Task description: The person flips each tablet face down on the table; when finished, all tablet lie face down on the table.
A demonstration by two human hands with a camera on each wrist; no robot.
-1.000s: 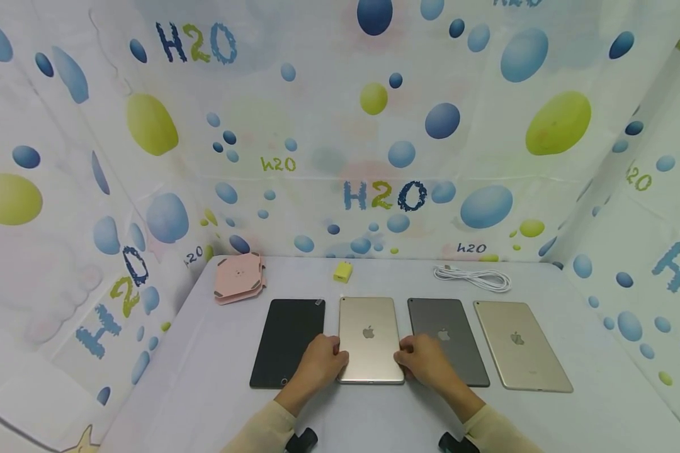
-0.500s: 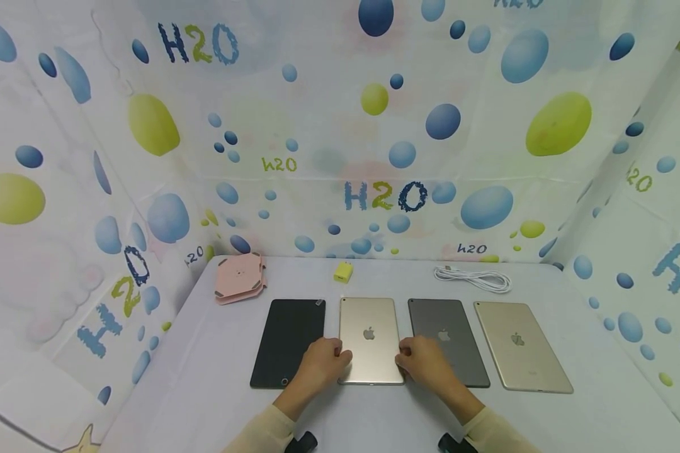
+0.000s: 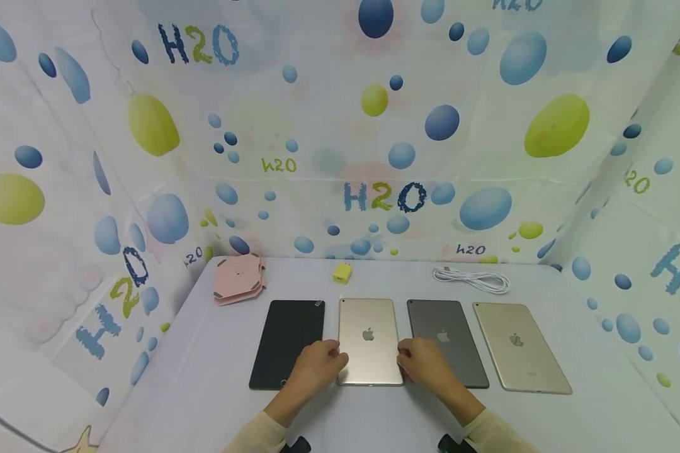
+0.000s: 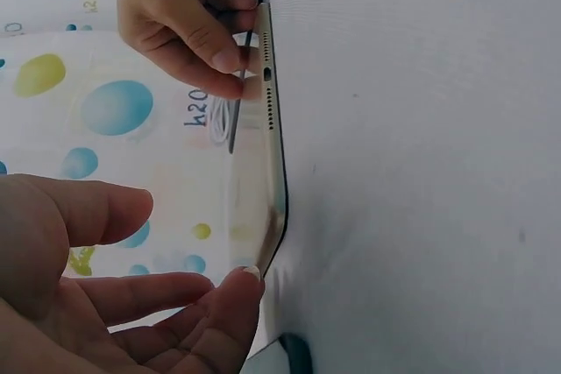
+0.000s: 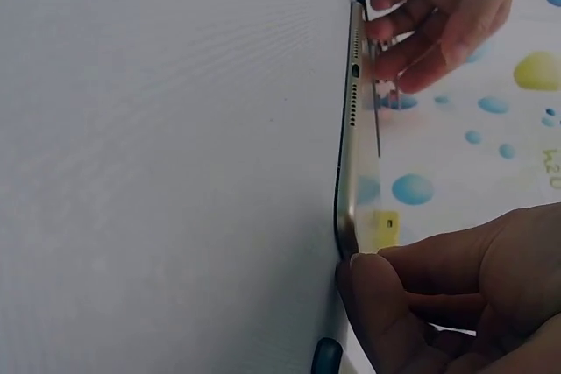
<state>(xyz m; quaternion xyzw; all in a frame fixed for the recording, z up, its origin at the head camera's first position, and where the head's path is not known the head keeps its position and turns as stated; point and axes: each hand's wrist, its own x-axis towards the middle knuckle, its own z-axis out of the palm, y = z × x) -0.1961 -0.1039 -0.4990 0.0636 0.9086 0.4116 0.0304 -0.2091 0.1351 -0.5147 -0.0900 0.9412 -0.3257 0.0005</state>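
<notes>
A gold tablet (image 3: 368, 336) lies back up on the white table, its speaker and port edge towards me. My left hand (image 3: 318, 363) is at its left edge, partly over a black tablet (image 3: 286, 343). In the left wrist view, a fingertip (image 4: 250, 282) touches the near corner and the thumb stands apart from it. My right hand (image 3: 427, 363) is at the opposite edge, partly over a grey tablet (image 3: 443, 327). The right wrist view has its bent fingers (image 5: 377, 278) pinching the gold tablet's near corner.
Another gold tablet (image 3: 522, 349) lies at the far right. Along the back of the table are a pink folded stand (image 3: 239, 277), a yellow charger plug (image 3: 342, 273) and a coiled white cable (image 3: 478, 280). A printed curtain (image 3: 317, 113) hangs behind and at both sides.
My left hand shifts slightly left, and its thumb overlaps the gold tablet a little less. The right hand stays at the right edge; the tablets keep their places.
</notes>
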